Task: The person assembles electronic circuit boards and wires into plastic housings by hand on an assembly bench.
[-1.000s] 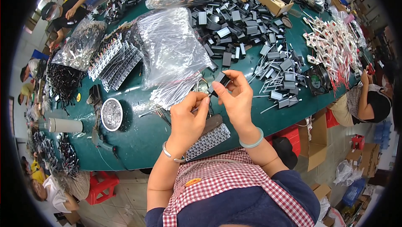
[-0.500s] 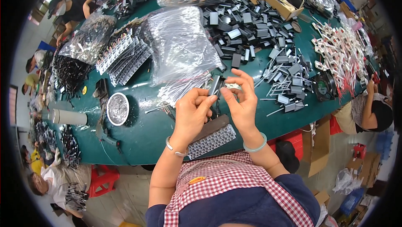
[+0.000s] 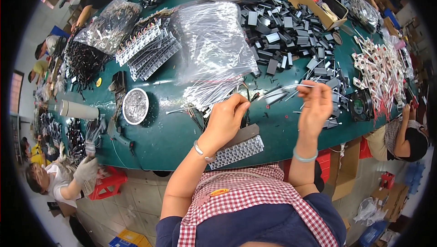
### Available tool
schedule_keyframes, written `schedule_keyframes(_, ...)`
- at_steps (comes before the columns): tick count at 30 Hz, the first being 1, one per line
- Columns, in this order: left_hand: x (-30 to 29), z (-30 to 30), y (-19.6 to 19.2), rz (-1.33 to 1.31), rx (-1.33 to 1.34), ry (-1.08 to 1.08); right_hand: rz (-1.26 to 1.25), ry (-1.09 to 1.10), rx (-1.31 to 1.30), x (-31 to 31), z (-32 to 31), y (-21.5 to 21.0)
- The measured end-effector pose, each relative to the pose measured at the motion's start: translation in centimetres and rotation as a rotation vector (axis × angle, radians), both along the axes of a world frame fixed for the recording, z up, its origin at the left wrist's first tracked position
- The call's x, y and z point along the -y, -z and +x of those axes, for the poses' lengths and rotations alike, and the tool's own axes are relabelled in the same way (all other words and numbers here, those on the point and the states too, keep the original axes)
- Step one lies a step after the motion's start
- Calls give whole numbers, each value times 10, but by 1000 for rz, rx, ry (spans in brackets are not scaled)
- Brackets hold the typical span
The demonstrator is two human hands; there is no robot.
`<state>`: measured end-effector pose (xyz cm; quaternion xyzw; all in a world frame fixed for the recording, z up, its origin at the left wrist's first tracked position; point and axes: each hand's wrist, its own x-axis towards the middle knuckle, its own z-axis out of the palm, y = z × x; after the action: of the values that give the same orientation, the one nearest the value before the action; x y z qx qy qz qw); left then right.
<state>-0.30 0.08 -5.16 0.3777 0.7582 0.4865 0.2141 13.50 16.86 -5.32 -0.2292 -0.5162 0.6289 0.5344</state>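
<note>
My right hand [image 3: 315, 108] is raised at the right with its fingers pinched on a thin white wire [image 3: 296, 86]. A dark grey rectangular casing [image 3: 276, 95], smeared by motion, hangs from that wire's left end. My left hand [image 3: 226, 115] is closed, thumb against forefinger, beside thin dark wires [image 3: 248, 93]; anything in its grip is hidden. Below the left hand lie a grey-brown bar [image 3: 243, 136] and a pale panel of small square cells [image 3: 239, 152]. A bundle of white wires [image 3: 211, 93] lies just beyond the left hand.
Grey casings [image 3: 291, 33] are heaped beyond. Casings with white wires [image 3: 334, 83] lie behind my right hand, near a black fan [image 3: 361, 105]. White connectors with red wires [image 3: 382, 74] are at far right. A white bowl [image 3: 135, 106] and flask [image 3: 79, 110] stand left. People work around the table.
My hands have come apart: the right one has moved right, drawing the casing and white wire from near the left hand. The left hand has shifted slightly right. A gloved co-worker's hand has risen at left.
</note>
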Motion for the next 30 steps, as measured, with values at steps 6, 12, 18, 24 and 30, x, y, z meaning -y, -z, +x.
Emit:
schedule_keyframes(6,3,-22,31,-193,-496,-68,545,415,251,-44,43,2)
schedule_keyframes(12,-1,-45,61,-404,-708,-23,719,218,1073,-67,70,52)
schedule_keyframes(18,0,-48,61,-425,-767,31,856,253,1094,-54,44,44)
schedule_keyframes(24,-5,-48,59,-416,-760,110,863,32,892,-46,-53,57)
schedule_keyframes(30,-6,-45,64,-339,-682,68,1037,-49,1108,-29,-110,87)
